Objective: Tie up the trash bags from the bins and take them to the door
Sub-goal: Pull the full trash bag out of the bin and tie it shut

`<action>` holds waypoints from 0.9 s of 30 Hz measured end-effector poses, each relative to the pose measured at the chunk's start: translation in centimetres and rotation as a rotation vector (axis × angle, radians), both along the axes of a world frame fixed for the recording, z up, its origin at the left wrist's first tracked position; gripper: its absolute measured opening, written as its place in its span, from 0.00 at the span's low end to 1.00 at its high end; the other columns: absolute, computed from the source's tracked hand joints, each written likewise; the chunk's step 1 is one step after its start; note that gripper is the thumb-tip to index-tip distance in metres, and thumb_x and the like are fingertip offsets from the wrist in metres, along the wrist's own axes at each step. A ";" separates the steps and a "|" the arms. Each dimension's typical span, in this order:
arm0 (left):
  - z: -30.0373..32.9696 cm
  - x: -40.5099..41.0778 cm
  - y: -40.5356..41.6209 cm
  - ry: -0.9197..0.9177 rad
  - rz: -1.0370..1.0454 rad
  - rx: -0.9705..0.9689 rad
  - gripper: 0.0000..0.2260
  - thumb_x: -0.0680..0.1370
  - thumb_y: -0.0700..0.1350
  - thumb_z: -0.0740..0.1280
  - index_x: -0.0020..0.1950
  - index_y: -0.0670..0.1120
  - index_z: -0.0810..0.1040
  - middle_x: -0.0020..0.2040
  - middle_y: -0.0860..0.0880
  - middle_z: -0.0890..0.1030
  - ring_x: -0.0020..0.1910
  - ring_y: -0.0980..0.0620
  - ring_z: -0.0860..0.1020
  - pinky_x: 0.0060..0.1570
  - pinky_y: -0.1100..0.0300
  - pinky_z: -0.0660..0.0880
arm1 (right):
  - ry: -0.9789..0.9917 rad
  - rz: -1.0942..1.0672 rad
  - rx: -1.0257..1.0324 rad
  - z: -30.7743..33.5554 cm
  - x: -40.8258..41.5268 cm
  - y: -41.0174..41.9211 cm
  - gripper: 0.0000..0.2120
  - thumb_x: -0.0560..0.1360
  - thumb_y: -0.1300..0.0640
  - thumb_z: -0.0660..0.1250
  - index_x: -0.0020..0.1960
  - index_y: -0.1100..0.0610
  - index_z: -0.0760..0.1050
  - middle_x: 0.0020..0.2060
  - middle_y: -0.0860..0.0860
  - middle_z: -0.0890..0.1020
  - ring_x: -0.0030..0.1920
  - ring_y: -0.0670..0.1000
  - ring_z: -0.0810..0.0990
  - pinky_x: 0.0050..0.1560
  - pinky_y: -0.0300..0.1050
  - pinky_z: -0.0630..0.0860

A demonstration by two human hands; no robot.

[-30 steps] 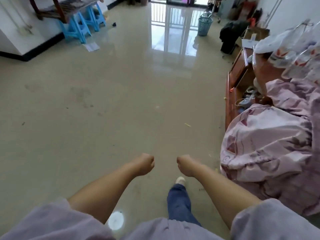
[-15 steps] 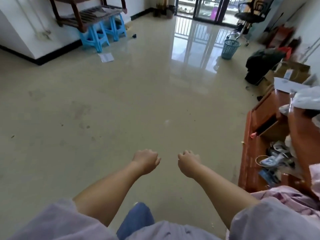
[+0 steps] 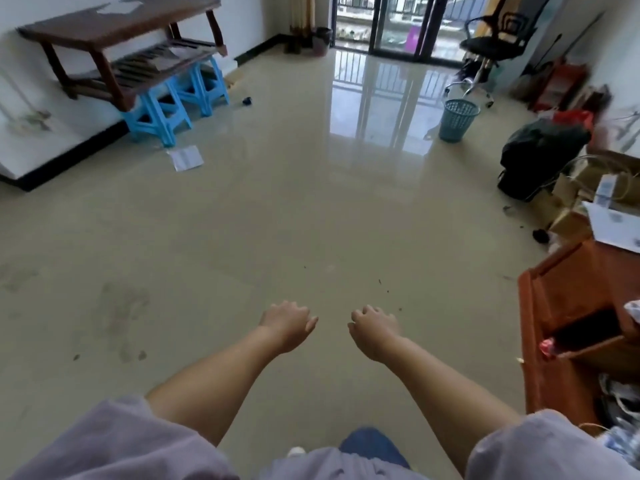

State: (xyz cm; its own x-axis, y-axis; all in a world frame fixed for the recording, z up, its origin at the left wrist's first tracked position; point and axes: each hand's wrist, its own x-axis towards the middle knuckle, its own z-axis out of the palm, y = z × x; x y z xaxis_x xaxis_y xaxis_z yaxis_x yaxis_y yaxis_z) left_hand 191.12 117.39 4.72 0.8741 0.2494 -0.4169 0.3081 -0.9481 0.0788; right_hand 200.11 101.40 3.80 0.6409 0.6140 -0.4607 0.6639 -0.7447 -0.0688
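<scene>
The teal bin (image 3: 459, 120) stood far across the glossy floor (image 3: 277, 220) near the balcony doors, no bag visible in it, while the left hand (image 3: 287, 323) and right hand (image 3: 374, 329) hung forward loosely curled and empty, probably free for reaching it.

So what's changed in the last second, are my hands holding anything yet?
No. The view has lifted and swung left as you walk: the pink bedding has left the frame, and the teal basket, office chair and glass doors now show more fully. Your left hand and right hand have loosened from fists to loosely curled fingers. Both remain empty, held out in front.
</scene>
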 end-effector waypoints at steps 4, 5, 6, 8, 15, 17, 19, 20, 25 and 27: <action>-0.7 10.1 4.1 0.025 -0.049 0.017 0.21 0.82 0.55 0.50 0.59 0.43 0.74 0.61 0.41 0.76 0.61 0.41 0.74 0.57 0.50 0.70 | 0.004 -0.035 0.008 -0.4 9.6 4.0 0.18 0.82 0.51 0.49 0.64 0.57 0.69 0.64 0.58 0.72 0.65 0.58 0.70 0.61 0.52 0.68; -0.9 12.9 5.1 0.026 -0.054 0.018 0.21 0.82 0.55 0.50 0.59 0.43 0.74 0.61 0.41 0.76 0.61 0.41 0.74 0.57 0.50 0.70 | -0.001 -0.034 0.004 -0.6 12.3 5.0 0.18 0.82 0.51 0.49 0.65 0.57 0.68 0.64 0.58 0.72 0.65 0.58 0.70 0.61 0.52 0.68; -1.1 15.7 6.0 0.021 -0.057 0.019 0.21 0.82 0.56 0.50 0.59 0.43 0.74 0.61 0.41 0.77 0.61 0.41 0.74 0.57 0.50 0.70 | -0.005 -0.033 0.000 -0.9 15.2 5.9 0.18 0.82 0.51 0.49 0.65 0.57 0.68 0.64 0.58 0.72 0.65 0.58 0.70 0.61 0.52 0.68; -1.4 21.2 7.9 0.012 -0.044 0.014 0.21 0.82 0.56 0.50 0.59 0.43 0.74 0.61 0.41 0.77 0.61 0.41 0.74 0.57 0.50 0.70 | -0.006 -0.032 -0.005 -1.3 21.1 7.9 0.18 0.82 0.50 0.49 0.65 0.57 0.68 0.64 0.58 0.72 0.65 0.59 0.70 0.61 0.52 0.68; -0.5 39.2 14.8 0.005 -0.001 0.036 0.21 0.82 0.55 0.49 0.58 0.43 0.74 0.60 0.41 0.77 0.61 0.41 0.74 0.56 0.51 0.70 | -0.006 0.046 -0.064 0.2 41.4 14.5 0.19 0.82 0.50 0.48 0.65 0.58 0.68 0.64 0.58 0.72 0.64 0.59 0.70 0.61 0.52 0.68; -0.5 43.3 17.0 0.003 0.030 0.017 0.21 0.82 0.56 0.49 0.58 0.43 0.74 0.60 0.42 0.77 0.60 0.41 0.74 0.55 0.51 0.70 | 0.005 0.057 -0.092 0.3 46.1 16.9 0.19 0.82 0.50 0.48 0.66 0.58 0.68 0.64 0.58 0.72 0.65 0.59 0.70 0.61 0.52 0.68; -0.8 47.3 19.7 0.005 0.061 -0.004 0.21 0.82 0.56 0.49 0.58 0.43 0.74 0.60 0.42 0.77 0.60 0.41 0.75 0.56 0.51 0.70 | 0.011 0.083 -0.104 0.1 50.5 19.9 0.19 0.82 0.50 0.48 0.66 0.57 0.68 0.64 0.57 0.72 0.65 0.58 0.70 0.61 0.51 0.68; -1.1 49.4 21.3 0.006 0.074 -0.015 0.21 0.82 0.56 0.49 0.57 0.43 0.75 0.59 0.42 0.77 0.60 0.41 0.75 0.56 0.50 0.70 | 0.011 0.095 -0.101 -0.1 52.5 21.6 0.19 0.82 0.49 0.48 0.66 0.57 0.68 0.64 0.57 0.72 0.65 0.58 0.70 0.61 0.51 0.68; -2.6 60.9 30.7 -0.009 0.106 -0.045 0.22 0.82 0.57 0.49 0.56 0.43 0.75 0.59 0.42 0.78 0.59 0.41 0.75 0.55 0.50 0.71 | -0.001 0.116 -0.072 -0.9 63.5 31.6 0.19 0.82 0.51 0.48 0.66 0.58 0.68 0.64 0.57 0.72 0.65 0.59 0.71 0.61 0.52 0.69; -2.5 65.5 34.8 -0.014 0.096 -0.056 0.22 0.82 0.57 0.49 0.56 0.43 0.75 0.59 0.42 0.78 0.59 0.41 0.75 0.55 0.50 0.71 | -0.005 0.098 -0.071 -0.7 67.8 35.4 0.18 0.82 0.51 0.49 0.65 0.58 0.68 0.63 0.58 0.72 0.64 0.58 0.71 0.61 0.52 0.69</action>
State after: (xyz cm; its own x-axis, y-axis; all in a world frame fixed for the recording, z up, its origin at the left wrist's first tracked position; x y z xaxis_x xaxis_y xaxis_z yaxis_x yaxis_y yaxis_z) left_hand 256.62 152.20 2.25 0.8529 0.3090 -0.4209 0.3960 -0.9082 0.1357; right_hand 267.93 136.78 3.11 0.5819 0.6397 -0.5022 0.7338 -0.6792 -0.0150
